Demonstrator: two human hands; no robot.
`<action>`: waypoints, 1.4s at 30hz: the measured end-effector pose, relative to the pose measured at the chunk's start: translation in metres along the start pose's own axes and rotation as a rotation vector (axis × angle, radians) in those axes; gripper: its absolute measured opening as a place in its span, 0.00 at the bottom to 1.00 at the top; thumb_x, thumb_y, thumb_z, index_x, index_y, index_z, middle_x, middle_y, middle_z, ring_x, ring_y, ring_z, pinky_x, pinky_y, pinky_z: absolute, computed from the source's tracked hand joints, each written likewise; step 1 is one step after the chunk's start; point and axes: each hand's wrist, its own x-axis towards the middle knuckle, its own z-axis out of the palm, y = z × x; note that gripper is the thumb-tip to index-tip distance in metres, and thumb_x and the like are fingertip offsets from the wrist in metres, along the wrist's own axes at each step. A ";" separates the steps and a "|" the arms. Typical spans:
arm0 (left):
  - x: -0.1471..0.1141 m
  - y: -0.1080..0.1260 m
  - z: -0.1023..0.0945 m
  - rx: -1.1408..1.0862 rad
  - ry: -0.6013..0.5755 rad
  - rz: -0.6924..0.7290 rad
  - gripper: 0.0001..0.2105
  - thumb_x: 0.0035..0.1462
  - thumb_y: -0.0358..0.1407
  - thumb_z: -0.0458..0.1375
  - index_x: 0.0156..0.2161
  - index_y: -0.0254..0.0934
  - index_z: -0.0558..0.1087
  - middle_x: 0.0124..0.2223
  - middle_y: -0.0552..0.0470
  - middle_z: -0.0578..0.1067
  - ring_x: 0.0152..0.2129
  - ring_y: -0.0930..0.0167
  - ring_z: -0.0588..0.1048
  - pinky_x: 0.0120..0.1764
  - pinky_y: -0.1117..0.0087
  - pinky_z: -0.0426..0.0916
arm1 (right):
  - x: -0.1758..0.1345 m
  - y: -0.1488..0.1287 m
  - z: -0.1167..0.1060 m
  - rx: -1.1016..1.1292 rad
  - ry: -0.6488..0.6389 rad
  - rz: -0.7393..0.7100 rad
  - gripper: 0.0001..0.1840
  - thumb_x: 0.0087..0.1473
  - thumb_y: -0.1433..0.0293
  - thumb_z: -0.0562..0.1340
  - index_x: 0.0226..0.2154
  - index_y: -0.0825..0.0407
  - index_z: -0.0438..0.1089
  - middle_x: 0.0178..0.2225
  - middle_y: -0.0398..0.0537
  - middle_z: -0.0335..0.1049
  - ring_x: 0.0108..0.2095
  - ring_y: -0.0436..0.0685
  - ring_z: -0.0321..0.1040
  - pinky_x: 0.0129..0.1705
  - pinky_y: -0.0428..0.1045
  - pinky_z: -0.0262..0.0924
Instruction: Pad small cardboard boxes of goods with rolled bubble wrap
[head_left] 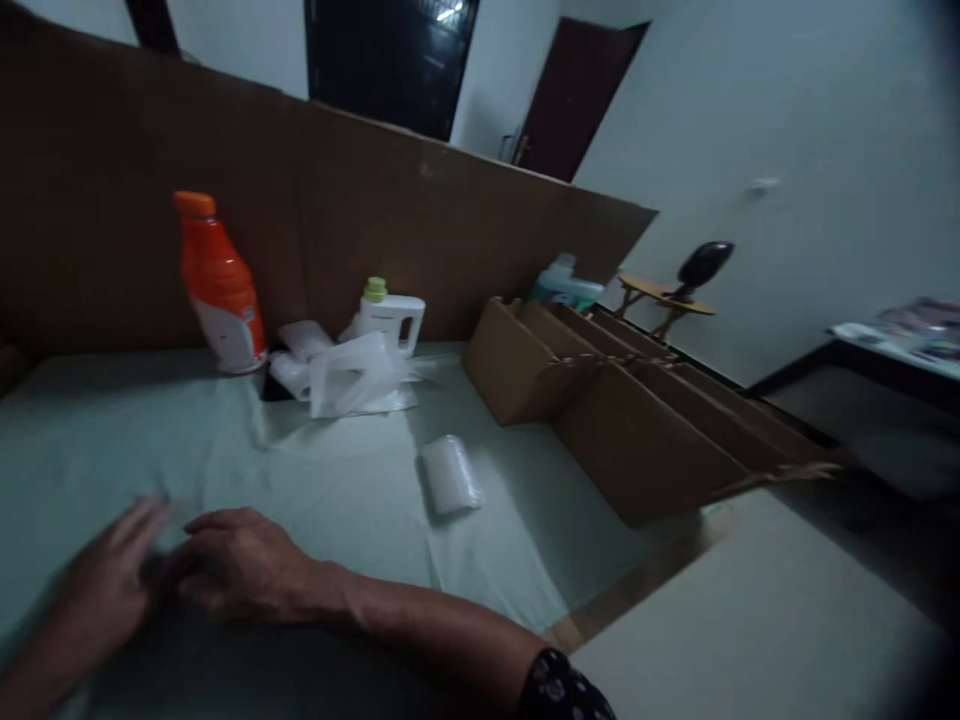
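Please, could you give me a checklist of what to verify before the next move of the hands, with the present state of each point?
1. Left hand sharply visible: not ok, blurred.
2. Right hand holding something: cannot tell, its underside is hidden.
3. Wrapped packet apart from both hands: ok.
4. Orange bottle has its cap on: ok.
5. White bottle has its green cap on: ok.
6. Divided cardboard box contents: cannot tell.

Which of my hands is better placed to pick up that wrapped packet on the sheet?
Your right hand, I'd say: it is nearer the packet, while the left hand is farther away, on the right hand's other side.
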 end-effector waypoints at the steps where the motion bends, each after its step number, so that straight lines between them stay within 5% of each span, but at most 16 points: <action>1: -0.009 0.024 0.010 -0.061 -0.022 0.071 0.26 0.63 0.47 0.44 0.65 0.51 0.64 0.54 0.44 0.79 0.54 0.52 0.77 0.52 0.47 0.77 | -0.013 0.001 -0.024 -0.079 0.009 0.002 0.13 0.58 0.65 0.66 0.47 0.46 0.74 0.56 0.42 0.74 0.58 0.55 0.71 0.60 0.49 0.65; 5: -0.032 0.112 0.023 -0.089 0.006 0.184 0.20 0.62 0.46 0.51 0.56 0.49 0.73 0.61 0.44 0.76 0.57 0.51 0.75 0.55 0.44 0.73 | -0.084 0.007 -0.159 -0.499 0.223 0.292 0.16 0.57 0.68 0.66 0.49 0.50 0.75 0.64 0.56 0.66 0.63 0.65 0.64 0.62 0.60 0.60; 8: -0.038 0.153 0.017 -0.041 0.014 0.298 0.22 0.64 0.47 0.52 0.58 0.43 0.75 0.63 0.41 0.74 0.58 0.53 0.75 0.56 0.47 0.73 | -0.135 0.026 -0.262 -0.839 0.441 0.580 0.23 0.56 0.73 0.63 0.55 0.54 0.72 0.66 0.62 0.63 0.66 0.69 0.57 0.63 0.62 0.53; 11: -0.042 0.172 0.008 -0.015 -0.008 0.300 0.24 0.65 0.48 0.53 0.61 0.42 0.73 0.66 0.43 0.72 0.61 0.55 0.72 0.57 0.51 0.72 | -0.170 0.054 -0.329 -1.022 0.540 0.821 0.32 0.54 0.68 0.64 0.60 0.62 0.67 0.64 0.70 0.63 0.64 0.73 0.56 0.60 0.62 0.49; 13: -0.044 0.177 0.004 -0.015 -0.012 0.263 0.22 0.66 0.47 0.53 0.60 0.42 0.74 0.66 0.43 0.71 0.62 0.57 0.71 0.58 0.53 0.72 | -0.185 0.070 -0.350 -1.029 0.474 0.971 0.27 0.55 0.67 0.62 0.55 0.63 0.71 0.55 0.70 0.73 0.57 0.72 0.63 0.55 0.60 0.50; 16: -0.044 0.177 0.000 -0.007 0.007 0.218 0.21 0.67 0.46 0.52 0.58 0.39 0.75 0.65 0.42 0.72 0.62 0.57 0.70 0.57 0.54 0.73 | -0.199 0.080 -0.360 -0.976 0.380 1.017 0.18 0.58 0.67 0.57 0.43 0.56 0.79 0.41 0.62 0.80 0.46 0.66 0.69 0.49 0.57 0.49; 24: -0.032 0.193 -0.008 -0.082 0.075 0.190 0.19 0.66 0.44 0.53 0.54 0.36 0.76 0.63 0.38 0.72 0.61 0.55 0.70 0.57 0.50 0.73 | -0.252 0.055 -0.348 -0.892 0.453 0.758 0.13 0.57 0.66 0.60 0.29 0.51 0.80 0.36 0.53 0.81 0.43 0.61 0.73 0.49 0.54 0.53; 29: 0.006 0.254 0.000 -0.271 -0.018 0.156 0.20 0.65 0.41 0.54 0.58 0.37 0.74 0.66 0.38 0.69 0.62 0.54 0.69 0.61 0.48 0.70 | -0.303 0.027 -0.328 -0.839 0.658 0.475 0.11 0.59 0.63 0.62 0.33 0.48 0.79 0.37 0.49 0.81 0.44 0.61 0.75 0.51 0.57 0.60; 34: 0.071 0.341 0.024 -0.458 -0.263 0.166 0.31 0.58 0.37 0.63 0.67 0.41 0.65 0.76 0.37 0.49 0.69 0.50 0.60 0.65 0.45 0.63 | -0.324 -0.009 -0.306 -0.926 0.897 0.268 0.08 0.63 0.65 0.63 0.42 0.49 0.76 0.47 0.51 0.79 0.50 0.63 0.74 0.55 0.60 0.63; 38: 0.109 0.378 0.041 -0.412 -0.392 0.181 0.18 0.54 0.30 0.63 0.51 0.38 0.77 0.62 0.39 0.72 0.58 0.56 0.73 0.59 0.55 0.70 | -0.334 -0.018 -0.292 -0.946 0.881 0.257 0.07 0.64 0.68 0.63 0.44 0.48 0.75 0.52 0.54 0.76 0.52 0.64 0.73 0.53 0.60 0.64; 40: 0.123 0.372 0.040 -0.380 -0.369 0.135 0.12 0.56 0.26 0.58 0.44 0.37 0.79 0.49 0.43 0.78 0.48 0.61 0.78 0.53 0.60 0.73 | -0.342 -0.016 -0.286 -0.933 0.860 0.262 0.06 0.64 0.69 0.62 0.44 0.48 0.74 0.53 0.54 0.75 0.53 0.64 0.73 0.52 0.60 0.64; 42: 0.136 0.350 0.032 -0.339 -0.285 0.050 0.16 0.57 0.25 0.54 0.47 0.37 0.78 0.49 0.42 0.77 0.49 0.61 0.77 0.55 0.59 0.72 | -0.347 -0.015 -0.278 -0.915 0.839 0.265 0.07 0.64 0.71 0.62 0.44 0.48 0.74 0.53 0.55 0.75 0.53 0.64 0.72 0.52 0.60 0.64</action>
